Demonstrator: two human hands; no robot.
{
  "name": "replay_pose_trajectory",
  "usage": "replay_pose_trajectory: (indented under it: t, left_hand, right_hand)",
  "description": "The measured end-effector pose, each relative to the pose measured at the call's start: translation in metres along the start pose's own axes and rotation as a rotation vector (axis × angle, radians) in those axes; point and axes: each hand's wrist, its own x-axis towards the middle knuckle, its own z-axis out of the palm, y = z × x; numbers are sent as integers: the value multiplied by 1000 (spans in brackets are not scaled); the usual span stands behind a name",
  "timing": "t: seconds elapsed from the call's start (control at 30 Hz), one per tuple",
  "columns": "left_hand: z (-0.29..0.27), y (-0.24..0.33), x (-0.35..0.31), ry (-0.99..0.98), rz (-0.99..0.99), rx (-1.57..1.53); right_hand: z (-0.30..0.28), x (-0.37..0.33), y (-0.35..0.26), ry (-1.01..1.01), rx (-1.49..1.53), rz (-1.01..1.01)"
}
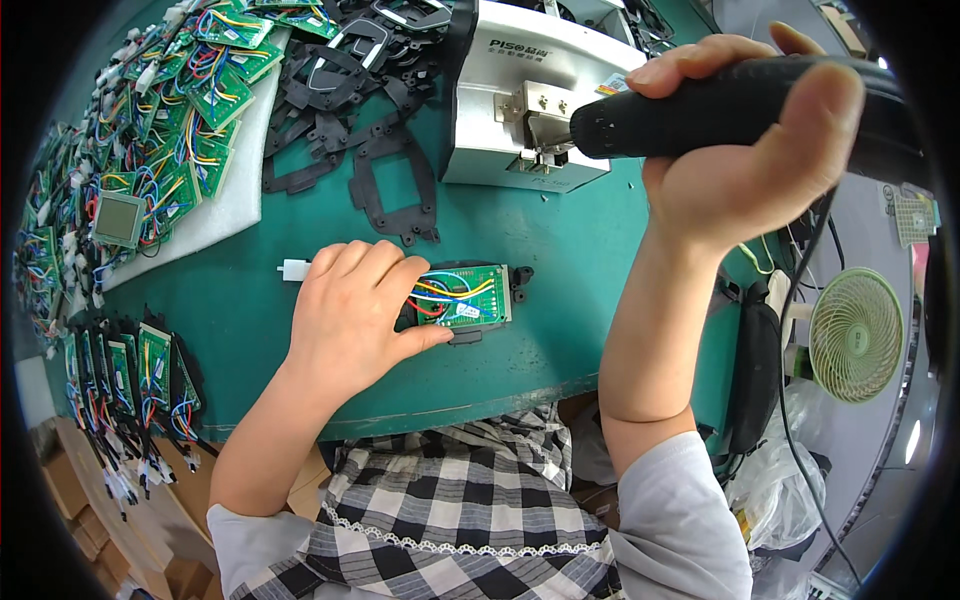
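My left hand (360, 305) lies over the left end of a green circuit board (487, 312), its thumb at the near edge and its fingers curled over the bundled wires (440, 290). The board rests in a black plastic frame on the table, with parts of the frame showing at its right and near edges. A white connector (295, 270) sticks out left of my fingers. My right hand (745, 150) grips a black electric screwdriver (690, 112) held nearly level. The driver's tip is at the metal outlet of a silver screw feeder (545, 60); whether it holds a screw is too small to tell.
Wired circuit boards (205, 100) are heaped on white foam (250, 150) at the left. Black frames (395, 185) pile up left of the feeder. Several assembled boards (150, 365) stand at the table's left edge. A cable (785, 350) and green fan (857, 335) are on the right.
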Motion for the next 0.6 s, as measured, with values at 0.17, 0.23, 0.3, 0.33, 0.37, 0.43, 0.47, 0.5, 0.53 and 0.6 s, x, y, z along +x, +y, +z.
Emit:
replay_pose_trajectory:
  t: [0.17, 0.23, 0.3, 0.33, 0.37, 0.43, 0.47, 0.5, 0.53, 0.6]
  left_hand:
    - [4, -4, 2, 52, -26, -8]
    - [6, -5, 1, 71, -55, 17]
    - [7, -6, 2, 96, -63, 31]
    - [8, -7, 3, 106, -66, 35]
    - [8, -6, 4, 115, -76, 40]
    - [9, -7, 4, 128, -80, 25]
    - [9, -7, 4, 134, -82, 17]
    - [9, -7, 5, 125, -90, 14]
    - [8, -7, 4, 115, -94, 16]
    - [7, -7, 4, 94, -97, 19]
  right_hand:
    - [11, -8, 0, 36, -81, 52]
    - [11, -14, 0, 61, -7, 56]
    - [8, -19, -6, 55, 39, 131]
    - [9, -24, -6, 26, 8, 167]
    - [10, -33, -4, -4, -23, 203]
    - [7, -47, -3, -54, -7, 257]
    - [4, -53, -11, -86, -6, 263]
    - [-1, -57, -14, -81, 68, 305]
    - [-4, -61, -17, -104, 85, 327]
    - [-9, -71, -21, -146, 98, 365]
